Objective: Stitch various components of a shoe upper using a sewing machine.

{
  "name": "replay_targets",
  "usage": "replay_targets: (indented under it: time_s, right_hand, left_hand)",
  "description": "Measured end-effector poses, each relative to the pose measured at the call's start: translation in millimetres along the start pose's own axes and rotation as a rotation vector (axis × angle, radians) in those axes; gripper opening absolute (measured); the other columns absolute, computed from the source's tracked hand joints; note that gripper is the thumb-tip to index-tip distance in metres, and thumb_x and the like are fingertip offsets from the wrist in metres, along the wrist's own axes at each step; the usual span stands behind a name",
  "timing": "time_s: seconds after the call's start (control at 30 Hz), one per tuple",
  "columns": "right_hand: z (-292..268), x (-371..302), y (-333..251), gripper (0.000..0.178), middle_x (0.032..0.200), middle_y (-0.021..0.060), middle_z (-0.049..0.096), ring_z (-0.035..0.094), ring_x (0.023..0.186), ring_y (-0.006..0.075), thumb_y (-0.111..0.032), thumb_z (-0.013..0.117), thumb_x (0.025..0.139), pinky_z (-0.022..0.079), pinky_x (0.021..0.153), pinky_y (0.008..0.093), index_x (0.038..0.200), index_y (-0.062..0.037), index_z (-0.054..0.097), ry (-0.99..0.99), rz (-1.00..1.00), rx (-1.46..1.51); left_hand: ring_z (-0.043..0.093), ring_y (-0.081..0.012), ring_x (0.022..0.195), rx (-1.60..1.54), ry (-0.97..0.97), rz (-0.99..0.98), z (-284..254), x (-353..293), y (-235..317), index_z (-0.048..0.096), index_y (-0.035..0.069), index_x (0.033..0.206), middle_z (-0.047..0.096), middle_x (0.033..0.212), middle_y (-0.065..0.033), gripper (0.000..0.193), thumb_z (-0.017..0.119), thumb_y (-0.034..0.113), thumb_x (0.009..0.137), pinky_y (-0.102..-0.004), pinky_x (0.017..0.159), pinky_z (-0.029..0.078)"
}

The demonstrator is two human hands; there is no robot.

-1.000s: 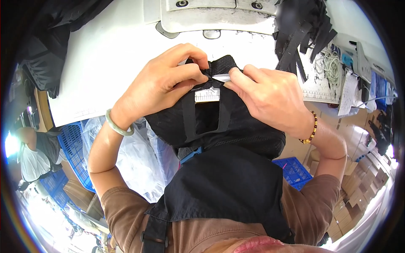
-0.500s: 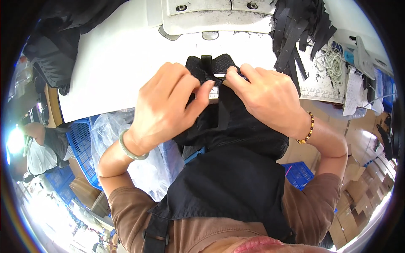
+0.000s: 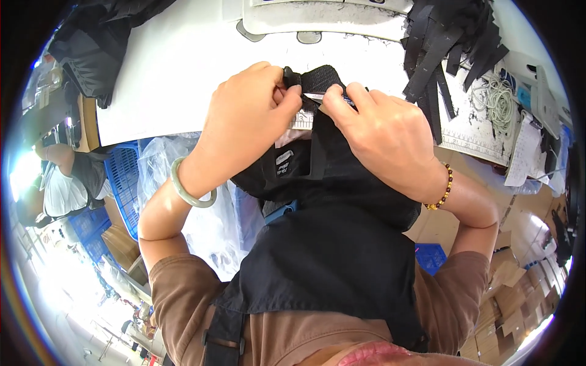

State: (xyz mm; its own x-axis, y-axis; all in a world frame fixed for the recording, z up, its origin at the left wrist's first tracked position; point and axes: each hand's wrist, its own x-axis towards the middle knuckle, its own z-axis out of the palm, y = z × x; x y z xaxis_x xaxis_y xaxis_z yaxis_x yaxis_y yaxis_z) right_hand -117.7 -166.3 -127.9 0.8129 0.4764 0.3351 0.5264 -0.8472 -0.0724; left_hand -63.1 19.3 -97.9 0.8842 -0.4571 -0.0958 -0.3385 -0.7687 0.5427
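A black fabric piece (image 3: 360, 165) with mesh parts and a strip of black webbing lies over the table's front edge and against my apron. My left hand (image 3: 247, 116), a pale bangle on its wrist, is closed with thumb and finger pinching the far end of the piece by a dark tab. My right hand (image 3: 378, 131) is closed around a small tool with a thin silver blade (image 3: 315, 97); its tip points left at the fabric beside my left fingertips. My right fingers hide most of its handle, so its exact kind cannot be told.
A white table (image 3: 177, 73) with a printed ruler edge lies ahead, a pale machine base (image 3: 323, 18) at its back. Black strips (image 3: 436, 43) and a tangle of pale cord (image 3: 494, 100) are at right. Dark fabric (image 3: 91, 61) hangs left, above a blue crate (image 3: 125, 183).
My left hand has turned and moved up, its fingers now pinching the fabric's far end and tab. The blade shows more plainly, and a label on the fabric has come into sight.
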Motion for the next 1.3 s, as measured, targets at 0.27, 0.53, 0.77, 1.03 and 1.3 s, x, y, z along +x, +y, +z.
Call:
replay_targets:
  time_s: [0.27, 0.53, 0.77, 1.03, 1.3]
  right_hand:
    - [-1, -1, 7, 0.017, 0.068, 0.0006, 0.051, 0.057, 0.053, 0.0113, -0.014, 0.060, 0.074, 0.045, 0.046, 0.0246, 0.089, -0.0083, 0.054, 0.003, 0.004, 0.090]
    - [1, -2, 2, 0.025, 0.070, 0.0012, 0.048, 0.054, 0.054, 0.0132, -0.025, 0.068, 0.080, 0.043, 0.047, 0.0273, 0.097, -0.0084, 0.060, -0.008, 0.000, 0.013]
    - [-4, 4, -3, 0.019, 0.070, 0.0006, 0.050, 0.053, 0.052, 0.0120, -0.021, 0.064, 0.082, 0.042, 0.047, 0.0258, 0.096, -0.0089, 0.059, -0.028, -0.029, -0.065]
    - [-2, 5, 1, 0.014, 0.071, 0.0000, 0.053, 0.057, 0.054, 0.0117, -0.015, 0.058, 0.075, 0.045, 0.045, 0.0255, 0.088, -0.0097, 0.056, -0.046, -0.025, 0.001]
    - [1, -2, 5, 0.018, 0.071, -0.0004, 0.051, 0.056, 0.057, 0.0102, -0.020, 0.063, 0.078, 0.045, 0.048, 0.0249, 0.090, -0.0092, 0.056, 0.022, -0.003, 0.042]
  left_hand:
    - [0.047, -0.0254, 0.056, -0.198, -0.011, 0.048, 1, -8, -17, 0.050, -0.003, 0.075, 0.047, 0.069, -0.0116, 0.020, 0.064, 0.010, 0.083, -0.0339, 0.053, 0.037]
    - [0.035, -0.0125, 0.060, -0.239, -0.001, 0.083, 3, -10, -19, 0.050, -0.003, 0.078, 0.038, 0.068, -0.0056, 0.019, 0.064, 0.007, 0.084, -0.0269, 0.053, 0.032]
    - [0.046, -0.0262, 0.057, -0.211, -0.005, 0.099, 3, -9, -20, 0.050, -0.002, 0.076, 0.046, 0.069, -0.0111, 0.020, 0.063, 0.011, 0.084, -0.0344, 0.053, 0.037]
    - [0.049, -0.0256, 0.058, -0.262, 0.026, 0.123, 1, -11, -22, 0.055, -0.001, 0.083, 0.049, 0.071, -0.0107, 0.013, 0.063, 0.009, 0.083, -0.0329, 0.054, 0.039]
    - [0.043, -0.0140, 0.064, -0.271, -0.072, 0.109, -4, -8, -26, 0.058, -0.003, 0.090, 0.048, 0.075, -0.0070, 0.011, 0.062, 0.006, 0.084, -0.0253, 0.059, 0.036]
